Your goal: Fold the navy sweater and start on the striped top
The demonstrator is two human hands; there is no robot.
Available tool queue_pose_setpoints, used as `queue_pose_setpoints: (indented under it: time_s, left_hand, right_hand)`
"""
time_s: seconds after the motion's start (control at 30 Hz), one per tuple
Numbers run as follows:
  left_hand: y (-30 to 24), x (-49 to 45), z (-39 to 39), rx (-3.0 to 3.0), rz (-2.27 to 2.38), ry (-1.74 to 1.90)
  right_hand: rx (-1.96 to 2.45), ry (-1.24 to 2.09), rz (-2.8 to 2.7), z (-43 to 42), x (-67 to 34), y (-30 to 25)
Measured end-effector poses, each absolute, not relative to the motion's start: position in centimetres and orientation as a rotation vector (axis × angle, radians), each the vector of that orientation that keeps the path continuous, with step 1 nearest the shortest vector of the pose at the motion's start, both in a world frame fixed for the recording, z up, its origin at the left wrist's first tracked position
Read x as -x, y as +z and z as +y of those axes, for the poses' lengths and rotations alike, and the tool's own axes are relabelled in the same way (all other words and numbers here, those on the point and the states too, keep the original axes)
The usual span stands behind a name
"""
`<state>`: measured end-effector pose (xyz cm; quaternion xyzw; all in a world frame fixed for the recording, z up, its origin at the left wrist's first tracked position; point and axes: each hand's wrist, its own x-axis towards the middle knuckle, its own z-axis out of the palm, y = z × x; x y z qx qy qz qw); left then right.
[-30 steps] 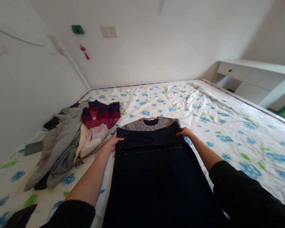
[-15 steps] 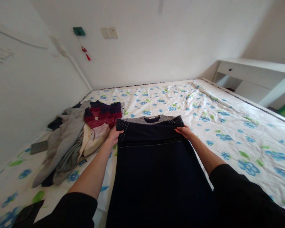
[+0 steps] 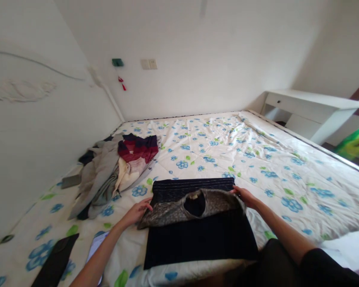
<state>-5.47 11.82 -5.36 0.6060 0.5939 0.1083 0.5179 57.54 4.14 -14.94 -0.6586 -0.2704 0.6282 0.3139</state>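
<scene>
A dark navy sweater (image 3: 197, 243) with a speckled grey-brown shoulder and neck part lies folded on the bed in front of me. Its round neckline is turned toward me, on top of the body, and a striped dark band shows along the far fold. My left hand (image 3: 137, 211) is at the sweater's left edge, thumb and fingers closed on the cloth by the shoulder. At the right far corner, my right hand (image 3: 243, 195) pinches the edge near the other shoulder. Parts of the fingertips are hidden by cloth.
A pile of clothes (image 3: 101, 175), grey, cream and red, lies on the left of the flowered bedsheet (image 3: 197, 155). Nearer me on the left are a dark flat case (image 3: 55, 261) and a phone-like pale object (image 3: 97, 247). A white desk (image 3: 305, 111) stands beyond the bed's right side.
The sweater's shoulder part has been flipped over toward me onto its body, making a shorter bundle. Both hands have come nearer to me with it, and the view has shifted.
</scene>
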Motion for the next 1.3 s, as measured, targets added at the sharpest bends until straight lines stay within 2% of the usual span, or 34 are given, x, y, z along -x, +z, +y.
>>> queue_pose_setpoints:
  time_s: [0.13, 0.23, 0.53, 0.77, 0.87, 0.93, 1.03, 1.17, 1.3]
  left_hand:
    - [-3.8, 3.5, 8.7, -1.356, 1.641, 0.357]
    - [-2.6, 0.9, 6.5, -1.521, 1.676, 0.433]
    - [-1.5, -5.5, 2.7, -1.85, 1.557, 0.246]
    - [1.0, -4.6, 0.8, -1.916, 1.285, 0.192]
    - [1.5, -3.1, -1.3, -1.945, 1.196, 0.078]
    - [1.4, -2.2, -2.4, -1.942, 1.191, 0.013]
    - [0.7, -1.2, -2.1, -1.893, 1.326, 0.104]
    - [0.3, -0.5, 1.2, -1.701, 1.655, 0.382]
    - [0.5, -0.9, 2.8, -1.721, 1.844, 0.44]
  right_hand:
    - [1.641, 1.675, -0.59, 3.1, -56.3, -14.2]
    - [1.647, 1.585, -0.698, 2.8, -55.9, -13.3]
    - [1.768, 0.925, -1.657, -0.6, -52.9, -8.7]
    - [1.611, 1.055, -1.994, -3.8, -52.6, -6.1]
    - [1.468, 1.274, -2.04, -6.1, -54.9, -5.5]
    - [1.455, 1.388, -2.008, -8.0, -56.4, -5.7]
    - [1.594, 1.321, -1.797, -9.4, -57.7, -6.4]
    - [1.823, 1.199, -1.318, -7.4, -57.9, -7.7]
    - [2.018, 1.189, -1.06, -4.7, -57.7, -8.5]
